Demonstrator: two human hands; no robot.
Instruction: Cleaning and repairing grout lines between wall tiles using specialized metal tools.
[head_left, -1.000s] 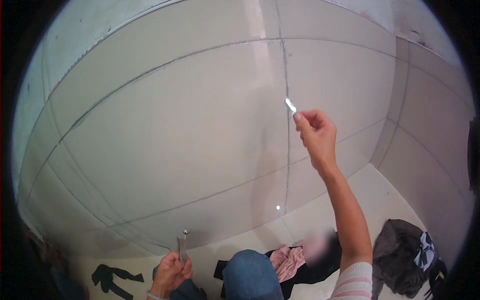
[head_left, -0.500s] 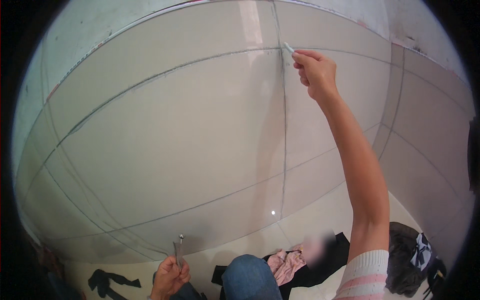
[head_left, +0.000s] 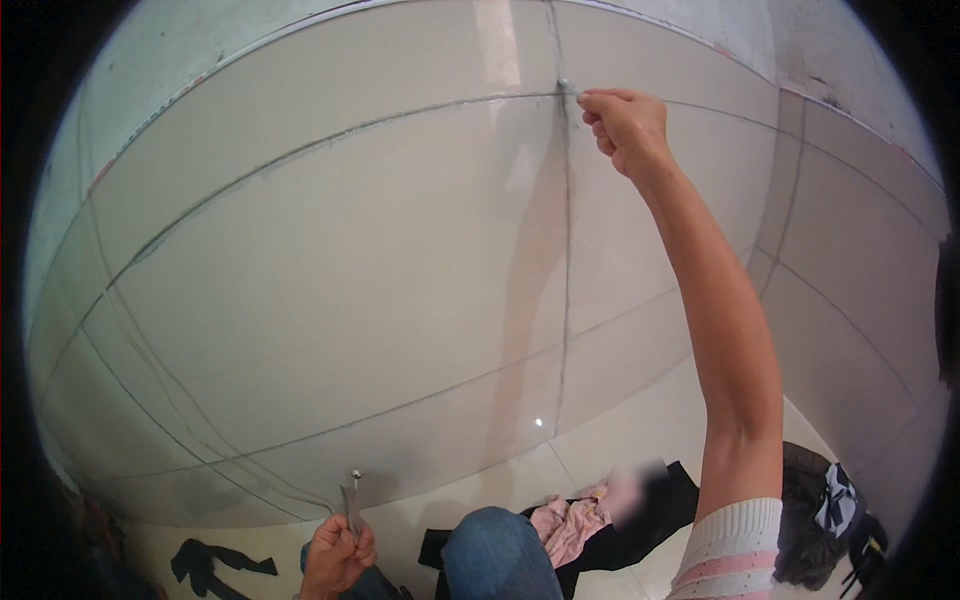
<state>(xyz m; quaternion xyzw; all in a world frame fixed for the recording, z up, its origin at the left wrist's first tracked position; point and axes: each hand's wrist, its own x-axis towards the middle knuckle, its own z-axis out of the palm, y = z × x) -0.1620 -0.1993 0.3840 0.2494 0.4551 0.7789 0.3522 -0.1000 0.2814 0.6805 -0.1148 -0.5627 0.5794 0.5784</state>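
Observation:
My right hand (head_left: 630, 125) is closed on a slim pale stick-shaped tool (head_left: 569, 89), its tip at the crossing of two dark grout lines on the beige tiled wall (head_left: 370, 260). Whether the tip presses on the joint I cannot tell. Low in front of me, my left hand (head_left: 340, 550) grips a thin metal rod tool (head_left: 355, 492) with a small shiny ball at its upper end. A flat metal piece stands beside the rod in the same grip. The rod points upward, close to the wall's foot.
Pink cloth (head_left: 570, 525) and black cloth (head_left: 650, 515) lie on the tiled floor beside my knee (head_left: 497, 550). A dark strip of fabric (head_left: 215, 568) lies at the left. Dark clothing (head_left: 805, 515) is heaped at the right, near the side wall (head_left: 850, 240).
My right hand has shifted slightly left and up, bringing the tool's tip to the grout crossing. My left hand, still holding the metal rod tool, has barely moved.

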